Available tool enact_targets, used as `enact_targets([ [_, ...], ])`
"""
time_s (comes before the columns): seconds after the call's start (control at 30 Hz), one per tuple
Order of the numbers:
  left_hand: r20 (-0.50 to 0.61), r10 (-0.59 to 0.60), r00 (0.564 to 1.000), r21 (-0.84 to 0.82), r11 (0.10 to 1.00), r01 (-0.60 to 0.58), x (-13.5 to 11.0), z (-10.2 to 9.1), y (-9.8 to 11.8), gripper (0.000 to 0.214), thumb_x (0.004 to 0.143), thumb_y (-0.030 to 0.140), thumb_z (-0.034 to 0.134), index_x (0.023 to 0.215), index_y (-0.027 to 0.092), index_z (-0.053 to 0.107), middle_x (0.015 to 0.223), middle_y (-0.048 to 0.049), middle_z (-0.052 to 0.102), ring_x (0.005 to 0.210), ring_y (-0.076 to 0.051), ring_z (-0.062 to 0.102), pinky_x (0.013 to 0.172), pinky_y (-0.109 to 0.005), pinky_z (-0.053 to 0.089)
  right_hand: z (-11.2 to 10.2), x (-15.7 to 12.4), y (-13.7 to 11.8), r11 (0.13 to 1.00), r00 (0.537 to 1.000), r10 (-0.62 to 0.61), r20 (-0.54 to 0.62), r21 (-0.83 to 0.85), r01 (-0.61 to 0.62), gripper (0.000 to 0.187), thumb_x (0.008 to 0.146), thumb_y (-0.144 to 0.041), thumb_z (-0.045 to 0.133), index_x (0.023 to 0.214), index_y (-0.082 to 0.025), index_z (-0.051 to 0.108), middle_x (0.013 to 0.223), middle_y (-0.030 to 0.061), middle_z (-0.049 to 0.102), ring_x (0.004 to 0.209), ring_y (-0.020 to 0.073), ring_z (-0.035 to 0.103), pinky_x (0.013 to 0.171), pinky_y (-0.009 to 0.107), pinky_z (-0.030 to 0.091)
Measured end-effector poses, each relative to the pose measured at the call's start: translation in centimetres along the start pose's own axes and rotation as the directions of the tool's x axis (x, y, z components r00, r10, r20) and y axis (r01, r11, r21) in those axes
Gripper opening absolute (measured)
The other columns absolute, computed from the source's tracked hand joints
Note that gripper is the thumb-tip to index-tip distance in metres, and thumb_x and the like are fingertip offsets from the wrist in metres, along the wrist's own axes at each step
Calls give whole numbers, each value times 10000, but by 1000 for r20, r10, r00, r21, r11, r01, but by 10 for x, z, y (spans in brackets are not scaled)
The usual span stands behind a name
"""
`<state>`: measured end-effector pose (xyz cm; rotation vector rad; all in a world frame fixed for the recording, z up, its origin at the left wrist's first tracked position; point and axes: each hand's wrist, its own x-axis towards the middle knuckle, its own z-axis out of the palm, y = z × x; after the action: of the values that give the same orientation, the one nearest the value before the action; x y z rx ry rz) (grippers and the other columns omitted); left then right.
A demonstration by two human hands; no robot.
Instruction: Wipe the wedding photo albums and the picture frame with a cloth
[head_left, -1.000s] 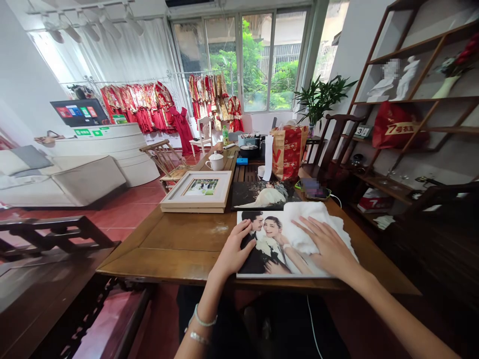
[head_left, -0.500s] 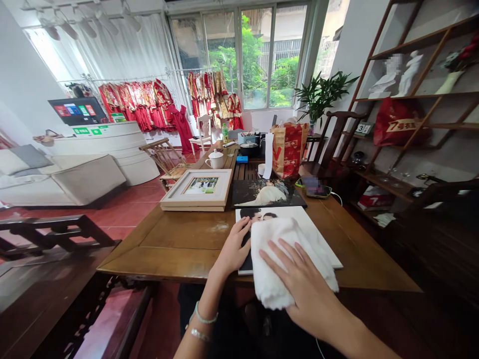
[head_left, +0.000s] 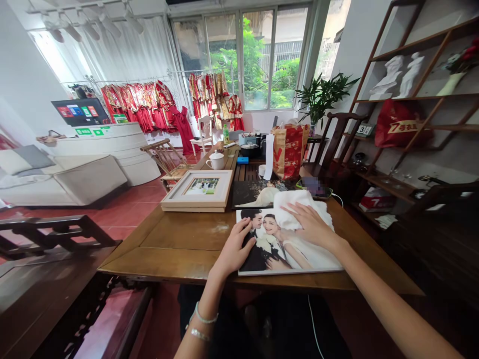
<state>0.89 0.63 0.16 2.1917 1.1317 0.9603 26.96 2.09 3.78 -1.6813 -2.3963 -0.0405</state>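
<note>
A photo print panel [head_left: 262,249] showing a couple lies flat at the table's near edge. My left hand [head_left: 235,244] rests on its left side, fingers spread and nothing in the grasp. My right hand [head_left: 312,227] lies with outstretched fingers on a folded white towel [head_left: 290,202], pressing it against the panel's upper right part. The towel covers that corner and reaches over the lower edge of a darker photo panel [head_left: 247,192] behind. Under the right palm the towel is partly hidden.
Framed pictures [head_left: 168,204] are stacked at left on the wooden table [head_left: 168,254]. Beyond stand a lidded white mug [head_left: 216,160] and a red-and-tan paper bag [head_left: 290,154]. A phone [head_left: 316,187] with a white cable lies at right.
My right hand has slid the towel away from me, from the panel's near middle to its far right corner, uncovering the printed couple. My left hand stays put.
</note>
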Motion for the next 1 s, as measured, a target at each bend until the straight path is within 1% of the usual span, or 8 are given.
enact_targets([
  [0.13,-5,-2,1000,2,1000,2,0,0,0,447,879,274,498,1321,219,463,1444,-101,391,1359,-239,318,1133,-480,238,1,-7,-27,996,996,-87,9,6,87,744,666,-95,479,1389,-244,391,1477,53,343,1367,295,226,1094,538,190],
  [0.3,-18,7,1000,-1,1000,-7,0,1,0,433,884,274,489,1312,211,474,1430,-111,405,1353,-237,328,1129,-478,251,-7,-67,-68,979,980,-201,5,40,200,904,538,-27,448,1409,-251,357,1488,43,321,1385,283,174,1112,532,168],
  [0.4,-17,2,1000,6,1000,-2,0,2,1,431,884,277,486,1309,203,477,1432,-115,401,1354,-240,324,1129,-477,252,-15,-93,-71,956,959,-280,32,103,276,895,586,-29,445,1427,-301,303,1513,-3,258,1395,257,141,1121,517,171],
  [0.47,-13,-5,1000,11,1000,5,0,2,1,436,883,275,487,1310,189,474,1436,-122,394,1356,-241,319,1131,-475,245,-18,-93,-62,950,956,-285,74,155,271,871,623,-32,438,1426,-336,292,1518,-32,236,1397,239,137,1120,504,190],
  [0.57,-3,-14,1000,13,1000,14,0,1,1,445,881,276,493,1312,169,471,1438,-131,386,1359,-237,314,1138,-464,233,-19,-70,-41,960,969,-224,108,198,200,853,620,-27,432,1417,-311,322,1512,-15,257,1396,233,145,1116,493,199],
  [0.7,-4,-14,1000,5,1000,14,0,0,1,446,878,284,504,1313,191,472,1433,-117,395,1357,-236,318,1139,-462,230,-13,-16,-24,958,985,-154,78,255,130,699,672,-93,483,1365,-176,432,1465,88,356,1378,284,202,1107,491,200],
  [0.8,-8,-5,1000,-4,1000,5,0,0,0,441,876,270,504,1311,200,475,1431,-114,398,1357,-241,318,1137,-465,231,-8,24,-30,947,987,-143,72,301,115,647,719,-149,499,1361,-112,427,1445,135,379,1359,300,251,1092,471,238],
  [1.0,1,-21,1000,9,1000,21,0,1,1,442,873,257,504,1302,152,485,1419,-142,402,1349,-256,323,1136,-469,231,-2,75,-67,916,982,-179,54,373,146,440,813,-230,459,1233,-137,554,1346,117,512,1267,274,415,1027,388,345],
])
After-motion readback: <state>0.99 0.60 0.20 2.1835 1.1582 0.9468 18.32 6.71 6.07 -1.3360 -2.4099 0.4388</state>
